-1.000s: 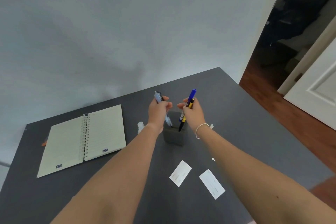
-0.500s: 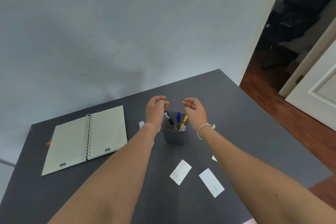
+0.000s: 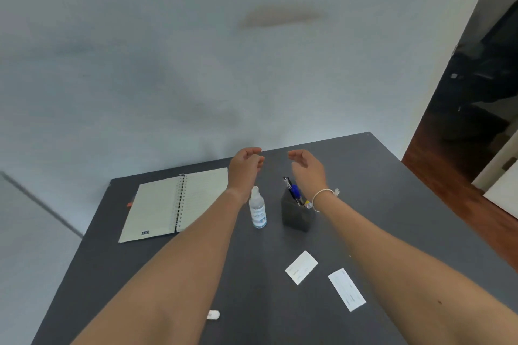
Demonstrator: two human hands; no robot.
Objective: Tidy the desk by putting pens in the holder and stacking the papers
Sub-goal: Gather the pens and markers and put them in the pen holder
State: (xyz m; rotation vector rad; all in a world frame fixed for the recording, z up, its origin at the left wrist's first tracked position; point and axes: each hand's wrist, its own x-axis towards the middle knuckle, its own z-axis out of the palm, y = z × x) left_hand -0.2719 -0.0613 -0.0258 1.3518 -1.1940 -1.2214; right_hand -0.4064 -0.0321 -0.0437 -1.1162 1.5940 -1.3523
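Note:
A dark grey pen holder (image 3: 296, 214) stands mid-desk with several pens (image 3: 293, 191) sticking out of it, one black and one blue. My left hand (image 3: 245, 167) and my right hand (image 3: 307, 167) hover above and behind the holder, both empty with fingers loosely curled and apart. Two small white paper slips lie nearer to me: one (image 3: 301, 267) in front of the holder, the other (image 3: 347, 289) to its right. An open spiral notebook (image 3: 165, 204) lies flat at the left.
A small clear spray bottle (image 3: 257, 210) stands just left of the holder, beside my left forearm. A small white object (image 3: 213, 314) lies near the front of the dark grey desk (image 3: 392, 204). A wall runs behind; a doorway opens at the right.
Both hands let the pens drop into the holder and then lifted up and away, empty. The camera tilted, so the spray bottle now shows beside my left arm.

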